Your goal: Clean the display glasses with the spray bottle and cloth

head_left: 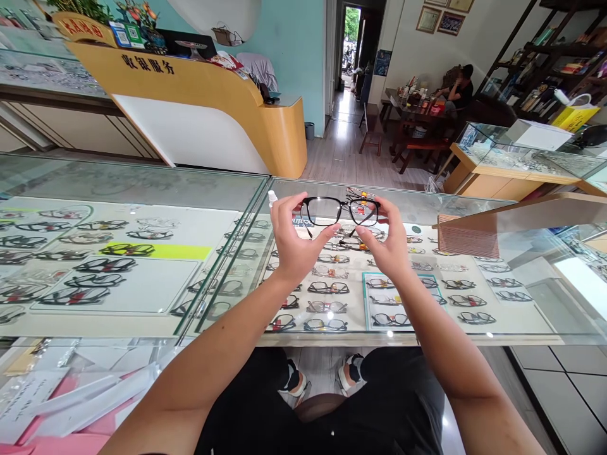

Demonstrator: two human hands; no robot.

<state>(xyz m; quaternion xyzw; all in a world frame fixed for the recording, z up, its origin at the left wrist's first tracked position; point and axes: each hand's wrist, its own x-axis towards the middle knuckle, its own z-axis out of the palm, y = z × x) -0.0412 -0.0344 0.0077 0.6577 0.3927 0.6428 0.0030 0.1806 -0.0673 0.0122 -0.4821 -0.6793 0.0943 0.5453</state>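
A pair of black-framed eyeglasses (344,205) is held up above the glass display counter (222,265), lenses upright and clear. My left hand (298,243) pinches its left side, thumb below the left lens and fingers at the outer corner. On the other side, my right hand (389,243) grips the right edge of the frame, with the thumb under the right lens. Behind the left hand stands a small white bottle tip (272,197). Under the glass lie rows of eyeglasses (328,287).
A wooden reception desk (199,82) stands ahead on the left. A person (459,88) sits at a dark table (417,107) at the back right. On the counter's right lies a wooden board (535,212) beside a brown ribbed piece (468,236). Papers (80,398) lie at lower left.
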